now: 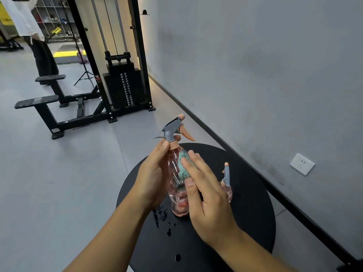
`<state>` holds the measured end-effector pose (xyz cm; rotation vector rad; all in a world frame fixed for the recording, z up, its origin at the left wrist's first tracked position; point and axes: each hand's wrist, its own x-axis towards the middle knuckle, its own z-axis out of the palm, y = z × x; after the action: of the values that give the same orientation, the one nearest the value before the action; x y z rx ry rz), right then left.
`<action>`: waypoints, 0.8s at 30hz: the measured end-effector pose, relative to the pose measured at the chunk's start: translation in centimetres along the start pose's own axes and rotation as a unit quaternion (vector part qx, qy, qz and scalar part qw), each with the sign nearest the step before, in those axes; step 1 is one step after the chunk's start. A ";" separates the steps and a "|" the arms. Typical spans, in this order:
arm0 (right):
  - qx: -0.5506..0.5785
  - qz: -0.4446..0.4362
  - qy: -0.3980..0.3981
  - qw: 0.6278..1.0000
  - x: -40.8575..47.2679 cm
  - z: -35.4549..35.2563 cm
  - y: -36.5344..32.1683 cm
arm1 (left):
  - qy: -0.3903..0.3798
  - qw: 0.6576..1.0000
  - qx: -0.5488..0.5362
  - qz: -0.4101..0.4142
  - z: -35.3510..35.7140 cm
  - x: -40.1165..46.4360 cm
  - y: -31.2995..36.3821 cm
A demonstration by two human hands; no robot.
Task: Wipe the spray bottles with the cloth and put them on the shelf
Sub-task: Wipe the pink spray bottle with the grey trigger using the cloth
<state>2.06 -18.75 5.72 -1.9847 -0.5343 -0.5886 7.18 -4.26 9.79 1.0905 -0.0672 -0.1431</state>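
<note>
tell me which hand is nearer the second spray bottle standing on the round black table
Right. The right hand is just beside the second spray bottle; the left hand is farther off, across the held spray bottle.

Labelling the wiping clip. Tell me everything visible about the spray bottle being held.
The spray bottle has a clear pink plastic body, a peach collar, a grey spray head, and a peach trigger and nozzle. It is held roughly upright above the round black table. The left hand grips its neck and side; the right hand presses a teal cloth against its front.
</note>
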 end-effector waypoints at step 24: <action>0.025 0.031 -0.021 0.999 -0.9 0.6 0.5 | 0.129 0.988 0.075 0.040 0.5 -0.3 1.2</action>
<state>1.75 -18.58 4.53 -1.9625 -0.5070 -0.4928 6.91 -4.11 11.04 1.2462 0.1128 0.0769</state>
